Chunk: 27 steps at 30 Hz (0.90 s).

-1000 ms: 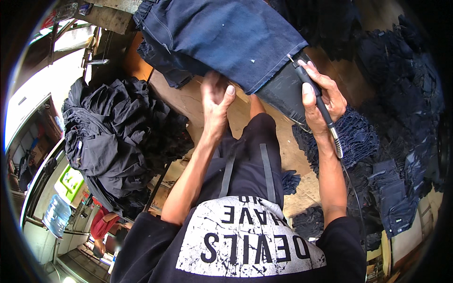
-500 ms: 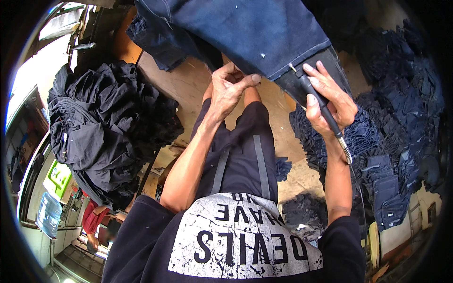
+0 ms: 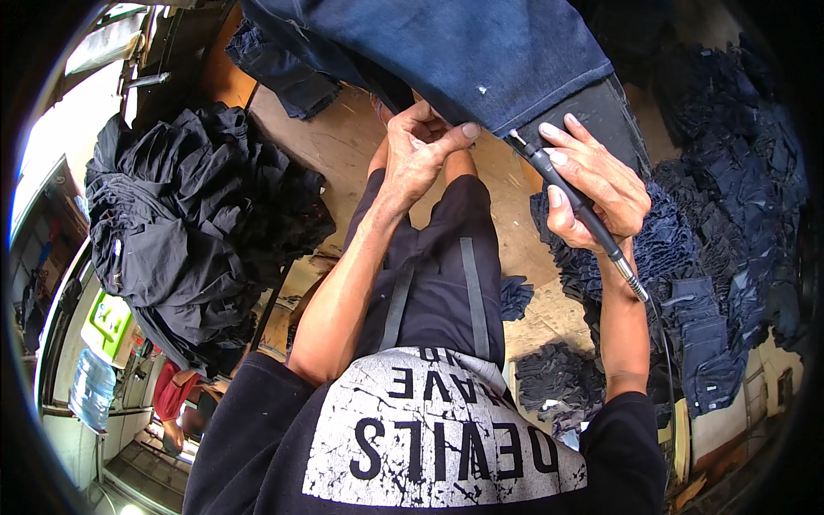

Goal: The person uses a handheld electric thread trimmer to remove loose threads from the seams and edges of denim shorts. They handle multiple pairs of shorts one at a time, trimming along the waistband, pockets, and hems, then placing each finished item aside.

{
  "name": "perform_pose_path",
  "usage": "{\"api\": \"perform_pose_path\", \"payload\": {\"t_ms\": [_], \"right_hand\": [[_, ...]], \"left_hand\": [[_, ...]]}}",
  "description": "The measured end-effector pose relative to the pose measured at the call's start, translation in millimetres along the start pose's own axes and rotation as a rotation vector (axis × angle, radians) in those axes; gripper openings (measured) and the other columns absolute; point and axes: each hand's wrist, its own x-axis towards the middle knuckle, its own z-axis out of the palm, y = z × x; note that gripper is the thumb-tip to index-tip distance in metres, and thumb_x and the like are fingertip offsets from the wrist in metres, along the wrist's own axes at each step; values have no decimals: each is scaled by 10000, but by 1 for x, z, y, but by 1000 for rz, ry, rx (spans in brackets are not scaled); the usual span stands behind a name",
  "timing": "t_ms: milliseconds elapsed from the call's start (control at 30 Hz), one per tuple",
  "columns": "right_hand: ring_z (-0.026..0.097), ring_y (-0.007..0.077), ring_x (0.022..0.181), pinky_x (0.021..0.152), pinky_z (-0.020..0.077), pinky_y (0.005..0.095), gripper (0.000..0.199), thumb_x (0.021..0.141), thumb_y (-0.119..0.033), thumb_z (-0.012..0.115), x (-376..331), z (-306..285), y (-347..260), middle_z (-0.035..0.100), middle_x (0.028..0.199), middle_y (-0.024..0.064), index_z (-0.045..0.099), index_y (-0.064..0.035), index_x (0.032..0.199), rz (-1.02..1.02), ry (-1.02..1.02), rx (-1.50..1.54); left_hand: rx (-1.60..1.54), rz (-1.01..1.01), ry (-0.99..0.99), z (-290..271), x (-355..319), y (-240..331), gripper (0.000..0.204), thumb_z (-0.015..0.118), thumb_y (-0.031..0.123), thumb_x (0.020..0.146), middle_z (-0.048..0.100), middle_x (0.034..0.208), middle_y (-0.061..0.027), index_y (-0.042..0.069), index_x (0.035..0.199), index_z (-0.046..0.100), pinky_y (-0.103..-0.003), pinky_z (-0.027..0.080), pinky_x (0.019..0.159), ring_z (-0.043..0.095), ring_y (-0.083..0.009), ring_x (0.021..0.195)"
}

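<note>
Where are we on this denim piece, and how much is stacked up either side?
In hand: the left hand pinches the hem of the blue denim leg while the right hand holds a slim rotary tool, tip at that hem. A few pale specks show on the cloth. Stacked denim lies right, a dark garment heap left; which is finished, I cannot tell.

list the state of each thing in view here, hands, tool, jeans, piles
left hand: pinching the hem edge of the jeans leg
right hand: gripped around the rotary tool
rotary tool: held slanted, tip at the hem
jeans leg: spread flat over a dark form
black garment pile: heaped, crumpled
blue denim stacks: folded, piled on the floor
water bottle: upright
</note>
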Motion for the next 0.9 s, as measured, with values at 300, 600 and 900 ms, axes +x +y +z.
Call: {"api": "perform_pose_path", "payload": {"t_ms": [300,600,900], "right_hand": [[815,377,1115,1080,617,580,379,740,35,774,-3,1,1,822,1015,198,805,13,1117,12,48,3],[814,383,1114,1075,619,580,361,731,58,773,-3,-1,1,819,999,185,796,26,1091,31,74,-2],[819,378,1097,1060,628,575,332,757,26,759,-2,0,0,817,978,191,805,26,1086,9,45,-7]], "left_hand": [[-55,-34,3,2,0,-1,301,915,82,897,805,1068,-97,-24,1143,778,-335,630,922,762,-172,971],[-49,-38,5,2,1,-3,342,902,97,914,807,1099,-123,-30,1201,767,-350,638,914,766,-188,994],[-37,-57,5,2,1,-2,364,904,103,916,806,1110,-126,-34,1220,758,-354,636,908,764,-193,995]]}}
